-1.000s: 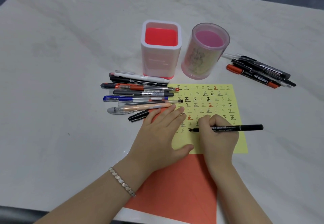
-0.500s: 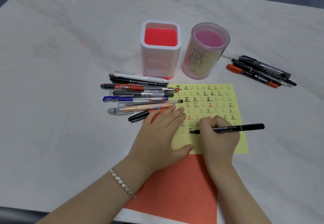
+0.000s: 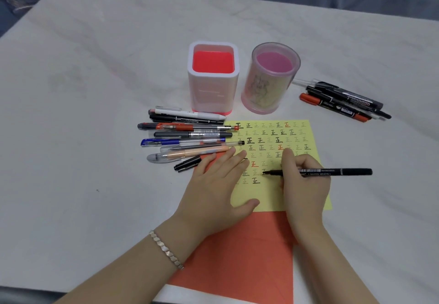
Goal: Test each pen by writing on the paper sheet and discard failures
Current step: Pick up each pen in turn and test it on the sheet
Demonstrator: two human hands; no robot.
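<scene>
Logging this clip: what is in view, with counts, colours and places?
table: one, white marbled, beneath all
yellow sheet: one, covered in written marks, centre
orange sheet: one, under the yellow sheet
square holder: one, white, red inside, behind the yellow sheet
round holder: one, pink, right of the square holder
left pen pile: about nine, mixed colours, left of yellow sheet
right pen pile: about five, black, red, white, far right
black pen: one, tip on the yellow sheet
bracelet: one, silver, left wrist
left hand: flat on the yellow sheet
right hand: grip round the black pen
</scene>
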